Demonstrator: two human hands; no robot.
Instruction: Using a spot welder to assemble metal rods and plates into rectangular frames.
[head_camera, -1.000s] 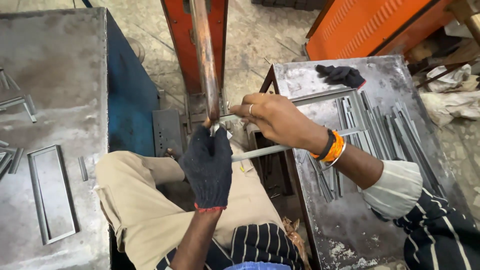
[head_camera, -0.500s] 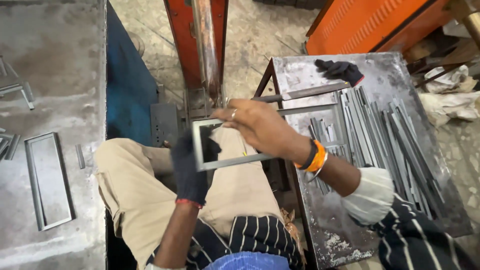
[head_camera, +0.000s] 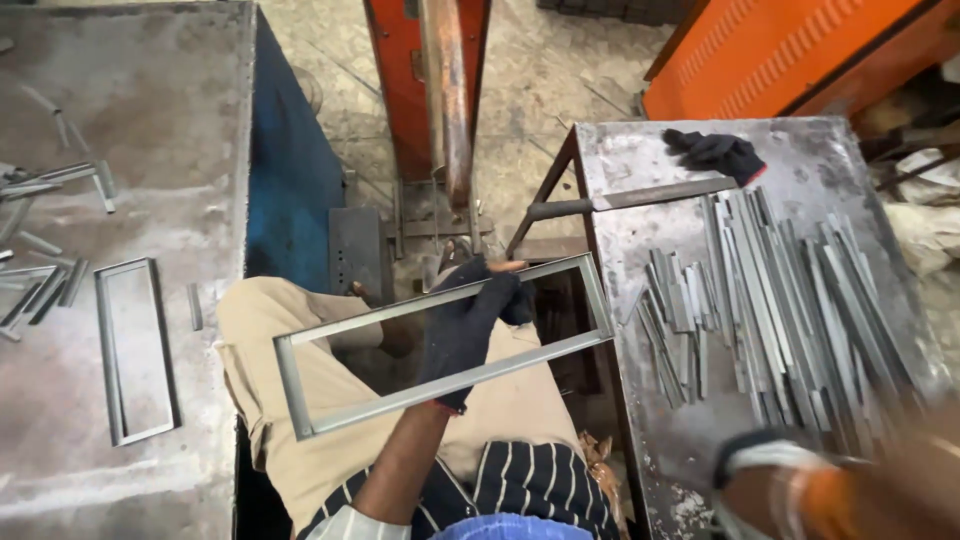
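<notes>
left hand (head_camera: 468, 330): in a dark glove, closed around the rectangular metal frame (head_camera: 440, 345), holding it at the middle of its long bars.
frame: held in the air over the person's lap, tilted, its right end close to the left edge of the right steel table (head_camera: 640, 160).
right hand (head_camera: 880, 490): only a blurred wrist and sleeve at the near right corner of this table; i cannot tell if it is open or closed.
metal strips (head_camera: 770, 300): many flat pieces lying on the right table, toward its right edge.
spare glove (head_camera: 715, 152): at the far edge of the same table.
second frame (head_camera: 135, 350): flat on the left table (head_camera: 150, 120), near its front edge.
</notes>
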